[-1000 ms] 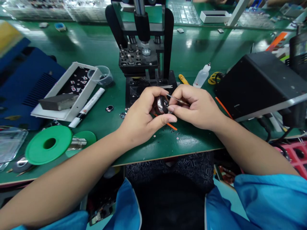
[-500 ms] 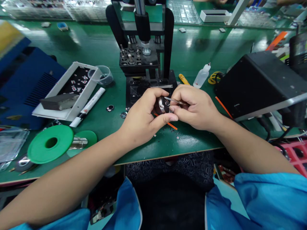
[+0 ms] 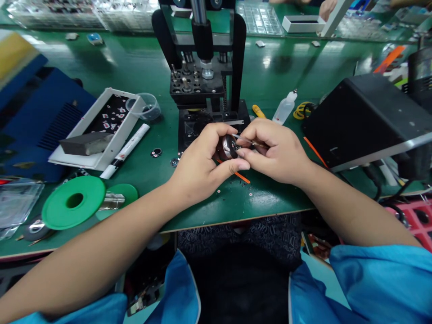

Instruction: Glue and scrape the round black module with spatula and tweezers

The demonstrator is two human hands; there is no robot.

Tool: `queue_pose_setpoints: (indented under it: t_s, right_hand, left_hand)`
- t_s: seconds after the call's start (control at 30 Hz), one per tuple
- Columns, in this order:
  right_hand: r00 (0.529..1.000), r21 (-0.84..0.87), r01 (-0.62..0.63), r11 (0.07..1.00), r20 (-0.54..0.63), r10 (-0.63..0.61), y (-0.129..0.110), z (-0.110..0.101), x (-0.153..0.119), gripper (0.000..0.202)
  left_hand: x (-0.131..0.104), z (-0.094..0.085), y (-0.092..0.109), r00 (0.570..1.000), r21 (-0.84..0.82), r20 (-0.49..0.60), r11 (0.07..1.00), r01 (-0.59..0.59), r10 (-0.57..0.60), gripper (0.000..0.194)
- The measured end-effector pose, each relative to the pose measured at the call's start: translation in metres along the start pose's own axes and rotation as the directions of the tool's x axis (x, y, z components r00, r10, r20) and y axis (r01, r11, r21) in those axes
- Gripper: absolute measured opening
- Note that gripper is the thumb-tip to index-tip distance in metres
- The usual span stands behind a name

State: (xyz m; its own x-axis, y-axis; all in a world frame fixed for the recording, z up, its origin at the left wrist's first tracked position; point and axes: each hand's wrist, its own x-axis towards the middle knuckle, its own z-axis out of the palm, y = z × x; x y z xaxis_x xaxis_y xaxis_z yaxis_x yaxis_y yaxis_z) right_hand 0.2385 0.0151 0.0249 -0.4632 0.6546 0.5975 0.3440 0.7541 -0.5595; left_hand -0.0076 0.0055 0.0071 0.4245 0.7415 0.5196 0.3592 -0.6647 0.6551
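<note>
Between thumb and fingers, my left hand (image 3: 202, 166) grips a small round dark part (image 3: 228, 147) with a shiny rim. My right hand (image 3: 275, 150) is closed on thin metal tweezers (image 3: 248, 141), whose tips reach over the top of the part; its thumb and fingertips are at the part's right side. An orange stick (image 3: 242, 177) lies on the green table just below the hands. Two small round pieces, a black ring (image 3: 156, 153) and a metallic disc (image 3: 174, 162), rest left of my left hand.
Behind the hands stands a black press (image 3: 202, 85). At left are a white tray (image 3: 126, 130), a marker (image 3: 125, 150) and a green spool (image 3: 56, 202). A clear bottle (image 3: 285, 107) and a black box (image 3: 364, 121) stand at right. Another person's hand (image 3: 327, 8) shows at the top.
The tweezers have shifted slightly against the round part, their tips now a little higher. Both hands keep their grips. At the top right, another person's hand has come into view by the small white box.
</note>
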Motion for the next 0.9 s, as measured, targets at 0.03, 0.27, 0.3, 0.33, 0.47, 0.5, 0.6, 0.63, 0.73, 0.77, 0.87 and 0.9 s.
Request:
queue_pose_setpoints:
  t_s: [0.03, 0.27, 0.3, 0.33, 0.47, 0.5, 0.6, 0.63, 0.73, 0.77, 0.87, 0.9]
  right_hand:
    - [1.0, -0.012, 0.005, 1.0, 0.006, -0.004, 0.001, 0.0, 0.0, 0.006]
    - [0.998, -0.05, 0.063, 0.997, -0.005, -0.063, 0.001, 0.0, -0.001, 0.013]
    - [0.998, -0.046, 0.059, 0.997, -0.005, -0.059, 0.001, 0.0, -0.001, 0.014]
    - [0.999, -0.046, 0.052, 0.998, -0.002, -0.052, 0.0, 0.0, -0.001, 0.015]
    - [0.999, -0.068, 0.035, 0.997, 0.044, -0.032, -0.001, -0.001, -0.001, 0.02]
    - [0.998, -0.079, 0.032, 0.996, 0.061, -0.027, 0.0, -0.001, -0.002, 0.021]
    - [0.996, -0.11, 0.035, 0.993, 0.09, -0.025, 0.001, -0.002, -0.003, 0.022]
    - [0.995, -0.115, 0.042, 0.992, 0.09, -0.032, 0.001, -0.002, -0.004, 0.023]
    - [0.995, -0.114, 0.081, 0.99, 0.065, -0.074, 0.002, 0.0, -0.005, 0.03]
    - [0.995, -0.114, 0.09, 0.989, 0.053, -0.084, 0.002, 0.001, -0.006, 0.034]
    - [0.996, -0.134, 0.085, 0.987, 0.036, -0.081, 0.002, 0.005, -0.008, 0.044]
    - [0.997, -0.147, 0.073, 0.986, 0.035, -0.068, 0.001, 0.006, -0.009, 0.045]
  left_hand:
    - [0.0, 0.0, 0.0, 1.0, 0.004, 0.001, 1.0, 0.003, -0.003, 0.067]
    - [0.0, 0.0, 0.003, 1.0, 0.022, -0.003, 1.0, 0.019, -0.019, 0.07]
    - [0.0, 0.0, 0.003, 1.0, 0.02, 0.0, 0.999, 0.03, -0.03, 0.071]
    - [0.0, 0.0, 0.004, 0.999, 0.02, 0.005, 0.999, 0.046, -0.046, 0.073]
    - [0.002, 0.0, 0.006, 0.993, 0.028, 0.029, 0.993, 0.117, -0.118, 0.08]
    - [0.002, 0.0, 0.007, 0.991, 0.025, 0.034, 0.992, 0.126, -0.127, 0.08]
    - [0.003, -0.002, 0.008, 0.988, 0.007, 0.056, 0.989, 0.146, -0.147, 0.08]
    - [0.003, -0.002, 0.009, 0.986, -0.001, 0.062, 0.988, 0.152, -0.152, 0.08]
    - [0.004, -0.003, 0.011, 0.983, -0.034, 0.074, 0.984, 0.173, -0.171, 0.077]
    - [0.005, -0.003, 0.012, 0.981, -0.047, 0.076, 0.982, 0.185, -0.181, 0.076]
    - [0.007, -0.003, 0.015, 0.974, -0.076, 0.076, 0.973, 0.217, -0.211, 0.073]
    - [0.007, -0.003, 0.016, 0.973, -0.085, 0.076, 0.971, 0.224, -0.218, 0.072]
